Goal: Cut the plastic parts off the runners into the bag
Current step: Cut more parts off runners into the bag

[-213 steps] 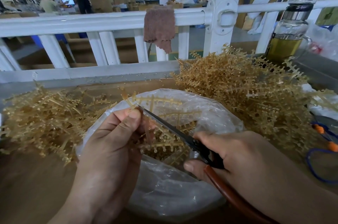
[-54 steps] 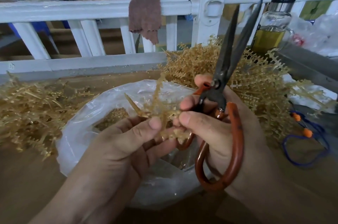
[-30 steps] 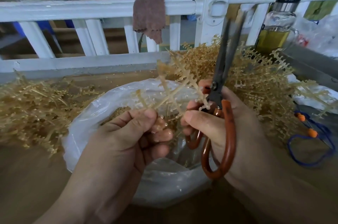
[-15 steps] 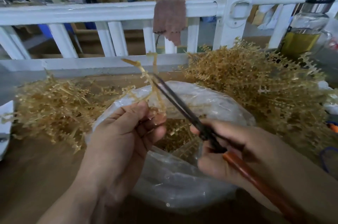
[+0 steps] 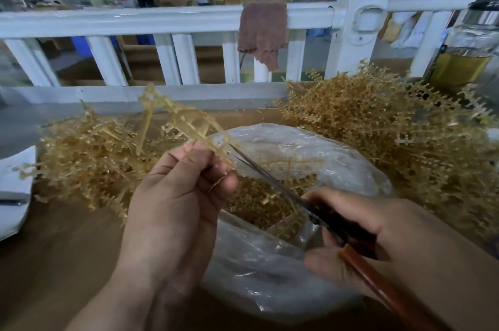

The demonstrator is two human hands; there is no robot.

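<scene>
I am in the middle of the cutting step. My left hand [image 5: 175, 195] holds up a branching, pale amber plastic runner [image 5: 186, 120], with the fingers [image 5: 224, 182] and thumb clamped on its lower end. The rest of it fans up and away to the left, above the near edge of the crumpled clear plastic bag [image 5: 283, 271]. My right hand [image 5: 391, 236] is wrapped round the reddish-brown handles of the dark-bladed steel scissors [image 5: 272, 181]. The blades slant up toward the left hand and stand slightly apart at the tips, which are right at the runner just beside my fingertips. I cannot tell whether a part sits between them. Below, the mouth of the bag lies open on the brown bench [image 5: 54, 263], with a heap of small amber cut parts [image 5: 256, 201] already inside. A loose heap of amber runners [image 5: 89, 147] lies to the left of the bag and a denser, taller one [image 5: 378, 128] to its right. I judge the right heap to be uncut, so plenty of work remains. Next I need to close the blades at the neck where a part meets the runner, with that spot held over the bag's mouth so the piece drops in rather than onto the bench. Then I turn the runner in my left fingers to bring up the next branch. The tips work very near my own fingertips, so small, careful snips are called for.
</scene>
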